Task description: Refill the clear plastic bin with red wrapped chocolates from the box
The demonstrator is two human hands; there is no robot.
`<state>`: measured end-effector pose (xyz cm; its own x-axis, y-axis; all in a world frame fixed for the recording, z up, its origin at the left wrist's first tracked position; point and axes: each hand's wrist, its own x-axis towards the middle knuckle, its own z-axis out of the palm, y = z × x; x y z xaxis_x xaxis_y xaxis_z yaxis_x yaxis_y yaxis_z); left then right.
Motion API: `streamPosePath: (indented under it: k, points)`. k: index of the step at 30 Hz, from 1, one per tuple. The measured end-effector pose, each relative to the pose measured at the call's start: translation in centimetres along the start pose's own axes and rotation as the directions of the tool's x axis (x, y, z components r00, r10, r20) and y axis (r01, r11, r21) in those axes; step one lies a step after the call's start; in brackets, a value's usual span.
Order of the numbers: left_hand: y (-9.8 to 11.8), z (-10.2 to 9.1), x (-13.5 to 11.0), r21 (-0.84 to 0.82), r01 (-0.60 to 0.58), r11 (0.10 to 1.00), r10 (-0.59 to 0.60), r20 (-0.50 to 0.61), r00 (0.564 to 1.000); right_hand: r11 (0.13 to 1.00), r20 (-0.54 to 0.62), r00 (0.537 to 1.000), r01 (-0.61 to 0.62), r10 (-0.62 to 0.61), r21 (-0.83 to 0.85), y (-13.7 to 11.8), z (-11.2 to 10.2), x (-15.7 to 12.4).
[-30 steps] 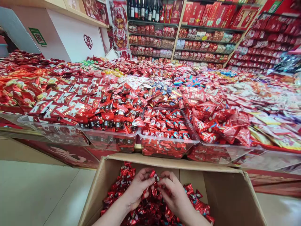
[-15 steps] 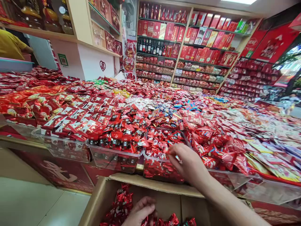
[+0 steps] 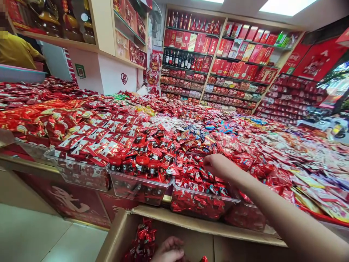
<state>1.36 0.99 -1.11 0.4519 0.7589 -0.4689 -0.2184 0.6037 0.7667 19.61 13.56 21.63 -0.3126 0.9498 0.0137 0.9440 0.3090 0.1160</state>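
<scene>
Right hand (image 3: pixel 218 165) hovered over clear plastic bin (image 3: pixel 204 193), fingers curled, hold indiscernible. Left hand (image 3: pixel 170 251) lay on red foil-wrapped candies (image 3: pixel 143 238) inside brown cardboard box (image 3: pixel 196 223), grasp unclear. Judged: bin-filling step; next calls for release over bin.

I note the cardboard box (image 3: pixel 191 222) nearest, with the left hand (image 3: pixel 170 251) inside it among candies (image 3: pixel 143 240). Directly behind it sits a clear tray (image 3: pixel 201 207), with the right hand (image 3: pixel 218 165) over its far end. Shelves (image 3: pixel 218 54) stand at the back.
</scene>
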Motion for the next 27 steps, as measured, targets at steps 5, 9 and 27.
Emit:
streamPosePath:
  k: [5,9,27]
  points:
    - [0.1,0.5,-0.2,0.032,0.01,0.999,-0.011,0.025,1.0,0.997,0.066,0.997,-0.026,0.031,-0.076,0.7,1.0,0.1]
    - [0.3,0.5,-0.3,0.065,0.07,0.995,-0.071,0.006,0.997,0.996,0.081,0.997,-0.001,0.008,-0.094,0.0,2.1,0.2]
    - [-0.5,-0.1,0.6,0.066,0.014,0.998,-0.015,0.027,1.0,0.995,0.105,0.993,0.059,-0.051,-0.074,-0.5,2.1,0.6]
